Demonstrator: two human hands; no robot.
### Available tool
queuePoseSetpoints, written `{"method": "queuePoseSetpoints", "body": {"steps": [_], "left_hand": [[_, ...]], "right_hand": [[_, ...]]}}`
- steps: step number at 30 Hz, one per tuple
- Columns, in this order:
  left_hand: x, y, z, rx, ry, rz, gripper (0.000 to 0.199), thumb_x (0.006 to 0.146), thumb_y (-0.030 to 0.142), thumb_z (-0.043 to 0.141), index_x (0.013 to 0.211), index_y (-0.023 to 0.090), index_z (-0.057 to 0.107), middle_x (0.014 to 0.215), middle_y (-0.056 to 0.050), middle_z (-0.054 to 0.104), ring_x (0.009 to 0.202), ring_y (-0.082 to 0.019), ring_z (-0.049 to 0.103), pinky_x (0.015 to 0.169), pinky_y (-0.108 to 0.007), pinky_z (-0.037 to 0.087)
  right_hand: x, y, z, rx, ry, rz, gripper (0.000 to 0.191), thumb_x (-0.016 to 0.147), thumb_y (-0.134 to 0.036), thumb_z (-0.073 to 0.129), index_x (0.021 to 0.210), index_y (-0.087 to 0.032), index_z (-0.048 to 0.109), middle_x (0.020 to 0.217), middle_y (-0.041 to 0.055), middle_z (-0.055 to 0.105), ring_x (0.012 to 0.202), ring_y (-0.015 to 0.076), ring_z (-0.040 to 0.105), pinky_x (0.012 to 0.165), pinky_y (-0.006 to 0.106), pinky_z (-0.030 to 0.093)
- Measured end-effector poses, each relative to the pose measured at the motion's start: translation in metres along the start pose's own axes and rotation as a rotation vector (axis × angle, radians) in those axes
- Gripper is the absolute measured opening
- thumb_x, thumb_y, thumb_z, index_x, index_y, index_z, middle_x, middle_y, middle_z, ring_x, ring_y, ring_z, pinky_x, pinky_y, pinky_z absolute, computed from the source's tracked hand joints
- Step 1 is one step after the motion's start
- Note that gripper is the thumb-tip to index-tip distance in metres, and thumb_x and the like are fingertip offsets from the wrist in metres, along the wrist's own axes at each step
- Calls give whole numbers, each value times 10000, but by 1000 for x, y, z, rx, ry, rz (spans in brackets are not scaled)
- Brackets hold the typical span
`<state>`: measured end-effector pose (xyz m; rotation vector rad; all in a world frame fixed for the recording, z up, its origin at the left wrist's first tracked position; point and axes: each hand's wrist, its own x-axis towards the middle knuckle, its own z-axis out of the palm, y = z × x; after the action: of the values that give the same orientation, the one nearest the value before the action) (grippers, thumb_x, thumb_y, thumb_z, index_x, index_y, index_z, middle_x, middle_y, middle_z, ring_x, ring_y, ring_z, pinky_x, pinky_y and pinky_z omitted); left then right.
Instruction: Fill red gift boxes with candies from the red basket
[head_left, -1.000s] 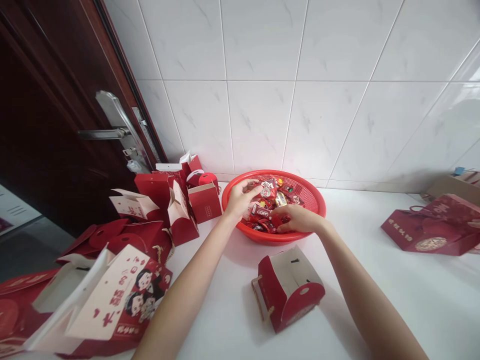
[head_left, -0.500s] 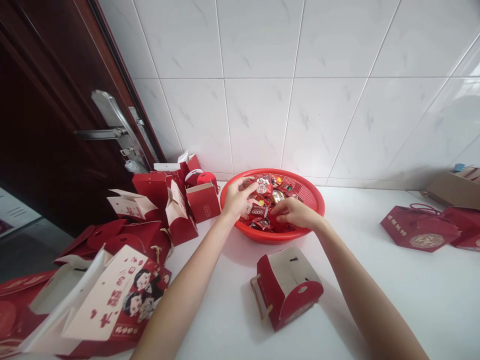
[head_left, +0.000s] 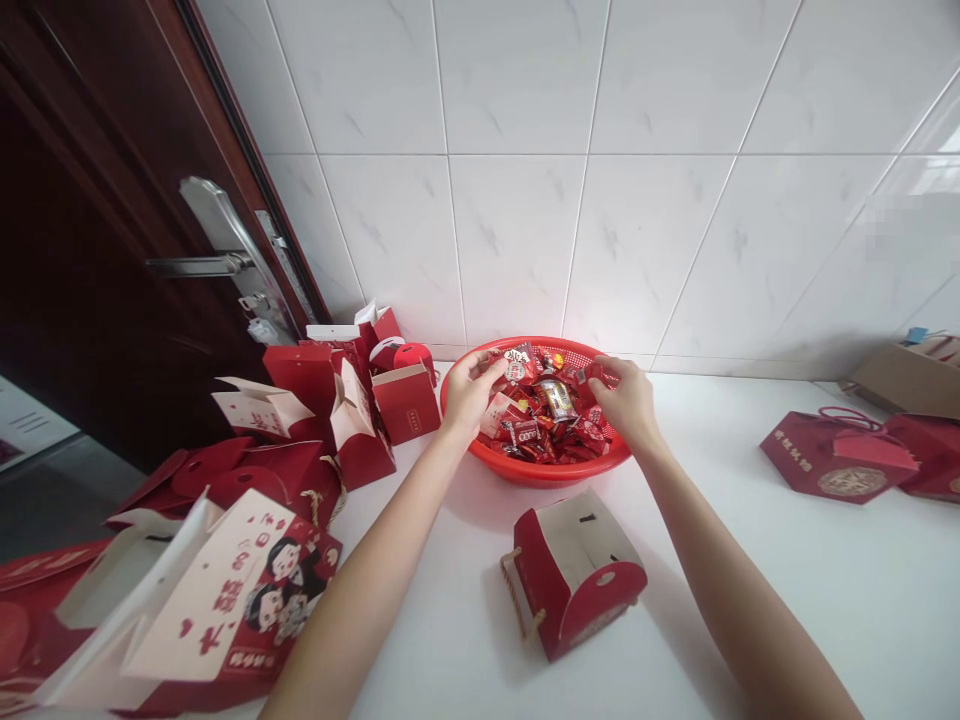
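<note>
A round red plastic basket (head_left: pixel 551 478) with mesh sides holds many wrapped candies (head_left: pixel 556 398), mostly in red wrappers. Over its left side, my left hand (head_left: pixel 471 392) pinches a red-and-white candy packet (head_left: pixel 516 367) between thumb and fingers. At the right rim, my right hand (head_left: pixel 626 398) is closed on a red wrapped candy (head_left: pixel 592 376), partly hidden by the fingers. Between my forearms, in front of the basket, stands a small red gift box (head_left: pixel 559 600) with a rope handle and its pale inner flaps showing.
Several red and cream gift boxes (head_left: pixel 409 405) crowd the left of the white table (head_left: pixel 435 620), the nearest with a cartoon couple (head_left: pixel 281 590). Dark red hexagonal boxes (head_left: pixel 840 460) and a cardboard box (head_left: pixel 911 375) lie at right. A tiled wall stands behind, a door (head_left: pixel 90 200) at left.
My right hand has moved from the middle of the candies up to the basket's right rim, with a red candy in its fingers. My left hand keeps its packet, nearly unmoved.
</note>
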<state>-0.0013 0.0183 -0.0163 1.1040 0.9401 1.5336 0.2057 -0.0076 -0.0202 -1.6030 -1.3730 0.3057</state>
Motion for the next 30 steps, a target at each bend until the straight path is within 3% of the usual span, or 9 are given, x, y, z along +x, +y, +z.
{"method": "queuePoseSetpoints", "body": {"steps": [3, 7, 10, 13, 18, 22, 26, 30], "left_hand": [[0, 1, 1, -2, -6, 5, 216, 656, 289, 816, 813, 203, 695, 869, 1, 712, 805, -157, 673, 720, -263, 544], [-1, 1, 1, -22, -5, 1, 214, 650, 277, 814, 811, 199, 696, 821, 5, 708, 784, -150, 670, 695, -244, 541], [-1, 2, 1, -24, 6, -5, 204, 658, 272, 805, 812, 200, 693, 822, 3, 715, 788, -154, 672, 693, -242, 535], [-1, 2, 1, -25, 16, -4, 198, 664, 268, 802, 816, 198, 694, 812, 4, 712, 780, -151, 668, 690, -239, 530], [-2, 1, 0, -59, -9, -1, 229, 662, 258, 821, 846, 177, 710, 859, -6, 715, 770, -133, 665, 667, -215, 527], [-1, 0, 0, -70, 5, -51, 220, 672, 226, 831, 848, 176, 709, 793, 7, 698, 692, -112, 653, 639, -203, 515], [0, -1, 1, -89, -5, -22, 218, 660, 230, 837, 825, 174, 706, 783, 8, 698, 674, -108, 642, 635, -205, 509], [0, -2, 1, -112, 22, 48, 195, 665, 265, 810, 799, 175, 702, 805, -7, 710, 717, -125, 647, 638, -211, 505]], "right_hand": [[-3, -5, 1, -114, -85, -79, 320, 832, -144, 573, 1084, -165, 769, 1205, 117, 730, 1099, 281, 684, 971, 386, 519], [-7, -10, 5, -133, -337, -201, 248, 874, -145, 571, 1009, -190, 774, 1082, 83, 771, 1008, 245, 712, 914, 339, 536], [-1, -15, 11, -175, -546, -251, 237, 882, -121, 567, 987, -192, 767, 1098, 71, 771, 998, 218, 715, 895, 302, 538], [13, -23, 24, -250, -660, -263, 240, 826, -61, 596, 947, -185, 762, 1099, 63, 771, 1027, 215, 701, 894, 273, 522], [32, -31, 57, -352, -730, -173, 179, 678, 4, 652, 702, -166, 701, 834, 73, 762, 882, 265, 705, 746, 293, 521], [31, -30, 72, -322, -744, -96, 227, 634, 13, 658, 547, -176, 569, 658, 41, 678, 756, 250, 676, 648, 284, 483], [28, -30, 66, -153, -722, -43, 289, 643, -2, 646, 488, -190, 489, 527, -2, 561, 675, 207, 630, 640, 281, 470], [27, -34, 47, 140, -628, 8, 226, 764, -134, 603, 601, -205, 464, 627, -2, 594, 647, 170, 642, 643, 282, 508]]}}
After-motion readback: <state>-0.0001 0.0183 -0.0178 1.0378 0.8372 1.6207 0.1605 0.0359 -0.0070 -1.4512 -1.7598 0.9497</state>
